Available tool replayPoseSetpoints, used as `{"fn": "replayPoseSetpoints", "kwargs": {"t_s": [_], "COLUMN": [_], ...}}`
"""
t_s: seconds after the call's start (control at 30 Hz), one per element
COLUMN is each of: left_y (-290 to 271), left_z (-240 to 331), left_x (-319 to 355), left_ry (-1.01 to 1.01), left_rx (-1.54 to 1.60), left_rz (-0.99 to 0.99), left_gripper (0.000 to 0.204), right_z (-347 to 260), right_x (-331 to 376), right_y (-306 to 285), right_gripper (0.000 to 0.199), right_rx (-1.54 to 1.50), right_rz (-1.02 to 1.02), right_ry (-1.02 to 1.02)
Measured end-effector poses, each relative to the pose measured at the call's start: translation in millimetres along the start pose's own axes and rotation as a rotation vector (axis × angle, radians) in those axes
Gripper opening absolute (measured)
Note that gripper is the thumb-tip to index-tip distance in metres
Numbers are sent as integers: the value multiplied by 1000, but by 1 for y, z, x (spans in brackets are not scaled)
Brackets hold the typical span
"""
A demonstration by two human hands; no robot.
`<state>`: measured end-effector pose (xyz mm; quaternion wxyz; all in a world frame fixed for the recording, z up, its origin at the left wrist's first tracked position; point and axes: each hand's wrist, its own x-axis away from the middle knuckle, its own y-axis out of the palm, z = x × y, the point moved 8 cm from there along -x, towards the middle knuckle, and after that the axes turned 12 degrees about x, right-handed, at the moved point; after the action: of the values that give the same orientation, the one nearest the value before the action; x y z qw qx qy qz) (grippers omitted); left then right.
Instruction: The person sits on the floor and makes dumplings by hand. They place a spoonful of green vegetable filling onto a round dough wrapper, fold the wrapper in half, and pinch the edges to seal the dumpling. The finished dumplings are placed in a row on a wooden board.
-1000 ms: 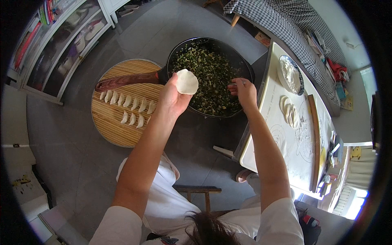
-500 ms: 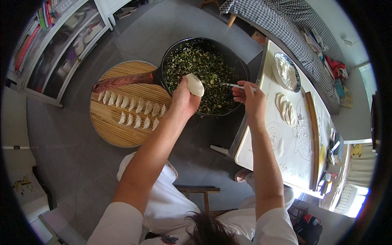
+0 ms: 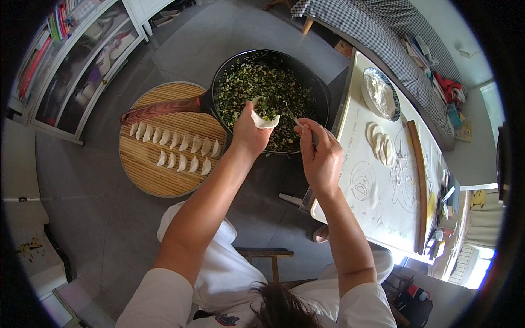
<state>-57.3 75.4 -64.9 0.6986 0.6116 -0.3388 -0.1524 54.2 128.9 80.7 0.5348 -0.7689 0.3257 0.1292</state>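
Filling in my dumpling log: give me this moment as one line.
left hand: cups wrapper with filling | right hand: holds utensil over pan | tray: two rows of dumplings

You see a white wrapper (image 3: 264, 120), dark green speckled filling (image 3: 262, 87), a black pan (image 3: 322, 93) with reddish-brown handle (image 3: 161, 109), a tan striped bamboo tray (image 3: 156, 175), pale dumplings (image 3: 172, 150), and blue-white checked cloth (image 3: 372, 27).

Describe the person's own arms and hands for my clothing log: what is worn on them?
Both forearms are bare from the short white sleeves at the shoulders down to the fingers. The left hand and the right hand wear no gloves. I see no watch, bracelet or ring, though fine details are too small to be sure. The garment is plain white cloth.
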Motion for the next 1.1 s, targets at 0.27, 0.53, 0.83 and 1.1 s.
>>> {"fn": "replayPoseSetpoints", "kwargs": {"t_s": [0.27,0.53,0.83,1.1], "left_y": [-2,-8,-6,-5], "left_z": [3,14,12,6], "left_x": [5,4,9,9], "left_ry": [17,-32,-86,-133], "left_rx": [0,-16,-34,-15], "left_rz": [137,102,83,94], "left_gripper": [36,34,37,38], "right_z": [34,67,18,-9], "right_x": [7,-4,11,19], "right_y": [4,11,-7,-3], "right_gripper": [21,20,18,24], "right_rx": [-389,-179,-138,-12], "right_rz": [-37,-105,-113,-145], "right_ry": [430,376,25,-274]}}
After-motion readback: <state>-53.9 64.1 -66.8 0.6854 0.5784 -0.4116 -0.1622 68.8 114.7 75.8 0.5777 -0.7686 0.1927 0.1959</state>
